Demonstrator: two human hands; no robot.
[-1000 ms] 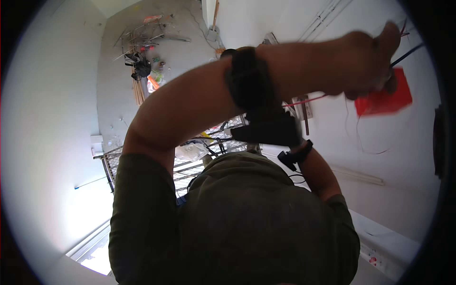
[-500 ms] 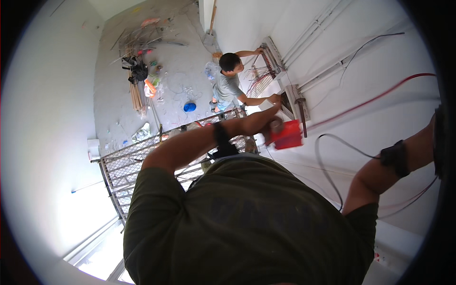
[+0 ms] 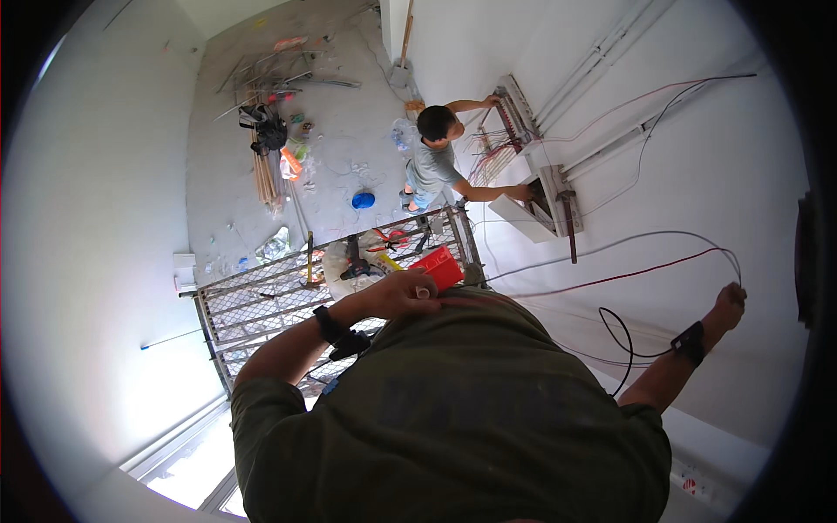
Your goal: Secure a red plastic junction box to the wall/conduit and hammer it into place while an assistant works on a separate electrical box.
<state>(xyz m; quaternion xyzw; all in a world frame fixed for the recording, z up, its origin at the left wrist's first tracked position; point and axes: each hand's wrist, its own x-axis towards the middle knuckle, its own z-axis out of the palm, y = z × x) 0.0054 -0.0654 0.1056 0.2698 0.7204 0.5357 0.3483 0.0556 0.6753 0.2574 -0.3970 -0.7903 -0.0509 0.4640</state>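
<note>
My left hand (image 3: 403, 296) is closed in front of my shirt, with a red box (image 3: 440, 268) at its fingers and a small pale ring-shaped piece (image 3: 423, 293) at the thumb. Whether the box is gripped or rests against the hand is partly hidden. My right hand (image 3: 731, 305) is stretched out to the right, closed on thin electrical wires (image 3: 697, 234), one grey and one red. Both wires bend at the fist and run back left toward my body. A black cable (image 3: 628, 336) loops near the strap on my right forearm.
Below me, a metal mesh platform (image 3: 253, 305) carries a hammer (image 3: 309, 253), a power drill (image 3: 356, 259) and pliers (image 3: 386, 241). A co-worker (image 3: 432, 166) reaches into wall-mounted electrical boxes (image 3: 549, 205). On the floor lie wooden poles (image 3: 263, 179) and a blue object (image 3: 363, 200).
My left hand has drawn back from near the wall boxes toward my chest with the red box. My right hand has come into view at the right with the wires.
</note>
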